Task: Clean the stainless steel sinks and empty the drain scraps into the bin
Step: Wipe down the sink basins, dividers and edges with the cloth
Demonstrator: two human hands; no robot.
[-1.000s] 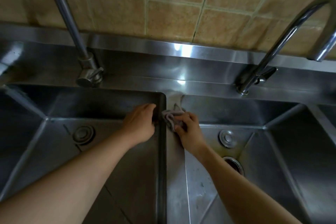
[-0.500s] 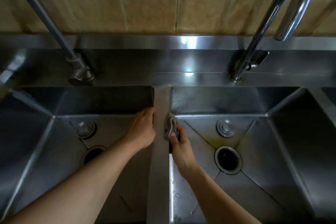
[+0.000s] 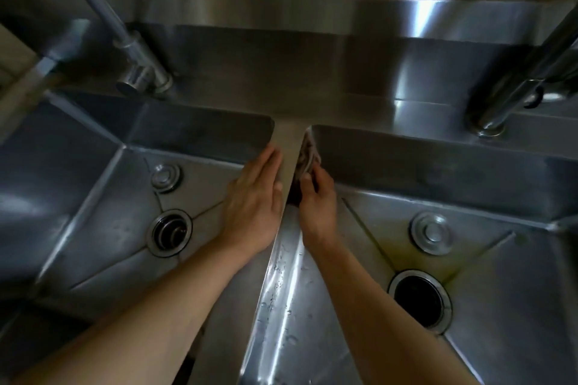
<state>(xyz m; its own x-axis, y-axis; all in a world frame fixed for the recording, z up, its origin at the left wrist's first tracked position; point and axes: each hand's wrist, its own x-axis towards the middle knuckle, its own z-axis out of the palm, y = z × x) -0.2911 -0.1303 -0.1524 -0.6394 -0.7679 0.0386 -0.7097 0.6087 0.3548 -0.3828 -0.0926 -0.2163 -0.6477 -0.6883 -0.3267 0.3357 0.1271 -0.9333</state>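
Your two steel sinks sit side by side, the left sink (image 3: 93,197) with a plugged drain (image 3: 170,232), the right sink (image 3: 469,228) with an open drain (image 3: 419,300) ringed by yellowish staining. Your right hand (image 3: 317,200) grips a grey cloth (image 3: 308,156) against the right sink's left wall, just under the divider (image 3: 289,147); your left hand (image 3: 255,197) lies flat, fingers straight, on the divider's left edge. Since half a second ago the cloth has slid farther toward the far corner. Water beads on the brushed, sharply creased metal near you.
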